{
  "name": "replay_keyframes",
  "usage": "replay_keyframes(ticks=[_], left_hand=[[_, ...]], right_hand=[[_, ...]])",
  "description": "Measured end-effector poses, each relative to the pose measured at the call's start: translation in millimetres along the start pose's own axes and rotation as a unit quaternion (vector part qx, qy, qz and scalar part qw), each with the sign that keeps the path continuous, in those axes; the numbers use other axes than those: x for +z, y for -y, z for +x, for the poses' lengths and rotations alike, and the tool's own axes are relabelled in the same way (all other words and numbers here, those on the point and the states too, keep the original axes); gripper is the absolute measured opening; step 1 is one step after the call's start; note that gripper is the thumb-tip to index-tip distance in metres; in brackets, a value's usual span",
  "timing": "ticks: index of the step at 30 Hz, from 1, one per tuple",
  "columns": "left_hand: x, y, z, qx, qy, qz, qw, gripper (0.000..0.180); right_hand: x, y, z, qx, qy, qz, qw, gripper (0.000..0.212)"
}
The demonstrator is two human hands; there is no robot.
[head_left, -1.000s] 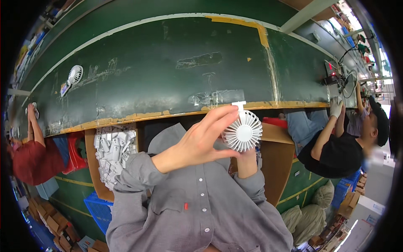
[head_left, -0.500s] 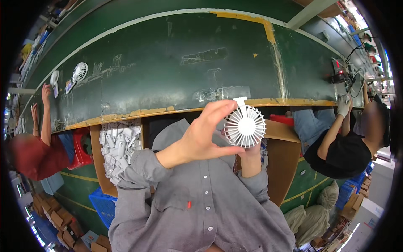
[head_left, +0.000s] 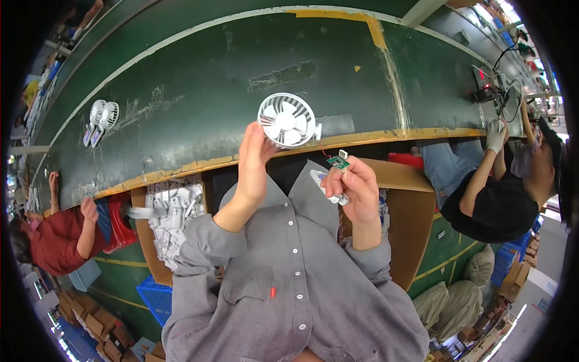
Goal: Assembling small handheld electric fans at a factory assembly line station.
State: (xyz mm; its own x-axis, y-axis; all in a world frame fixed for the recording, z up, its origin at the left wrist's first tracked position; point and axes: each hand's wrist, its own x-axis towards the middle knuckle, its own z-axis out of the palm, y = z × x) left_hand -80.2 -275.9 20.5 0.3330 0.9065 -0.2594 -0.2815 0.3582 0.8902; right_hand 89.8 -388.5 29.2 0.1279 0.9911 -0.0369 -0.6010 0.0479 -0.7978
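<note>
A round white fan head is held up over the bench's near edge, and my left hand grips it by its lower left rim. Its blades show through the ring, and a short white stub sticks out on its right side. In front of my shirt, my right hand is closed on a small green circuit board, pinched near the fingertips. A thin red wire rises from the board toward the fan head. Against the same fingers lies a white handle shell, partly covered by them.
A dark green workbench spans the front. Two small white fans lie at its left. An open carton of white plastic parts stands left of me, another carton right. Co-workers sit on both sides; cables and a device are at right.
The fan head has moved left and away and turned, its blades now showing. My right hand has come out from behind it with the circuit board. At far left, two fans now lie together.
</note>
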Motion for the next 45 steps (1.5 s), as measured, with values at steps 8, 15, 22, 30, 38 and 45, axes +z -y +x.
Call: replay_keyframes(ticks=[8,15,22,30,38,45], left_hand=[[25.8,-36.4,-8.8,0.391,0.250,0.322,0.825,0.054],[32.2,-45.9,-13.4,0.338,0.327,0.335,0.816,0.030],[30.3,-33.2,-23.3,0.447,0.224,0.397,0.770,0.018],[16.7,-30.8,-26.6,0.538,0.163,0.370,0.740,0.013],[21.0,-41.1,-44.9,0.579,0.210,0.430,0.660,0.013],[33.7,-28.4,-63.3,0.498,0.300,0.332,0.743,0.014]], right_hand=[[5.0,27.7,10.7,0.032,0.016,-0.088,0.995,0.012],[11.5,51.8,10.9,0.107,-0.005,-0.266,0.958,0.013],[10.5,38.4,9.5,0.103,0.030,-0.285,0.953,0.017],[22.6,22.3,5.4,0.125,0.010,-0.167,0.978,0.017],[32.5,32.9,-24.5,0.150,-0.023,-0.150,0.977,0.018],[32.7,54.0,-59.0,0.188,-0.003,-0.125,0.974,0.021]])
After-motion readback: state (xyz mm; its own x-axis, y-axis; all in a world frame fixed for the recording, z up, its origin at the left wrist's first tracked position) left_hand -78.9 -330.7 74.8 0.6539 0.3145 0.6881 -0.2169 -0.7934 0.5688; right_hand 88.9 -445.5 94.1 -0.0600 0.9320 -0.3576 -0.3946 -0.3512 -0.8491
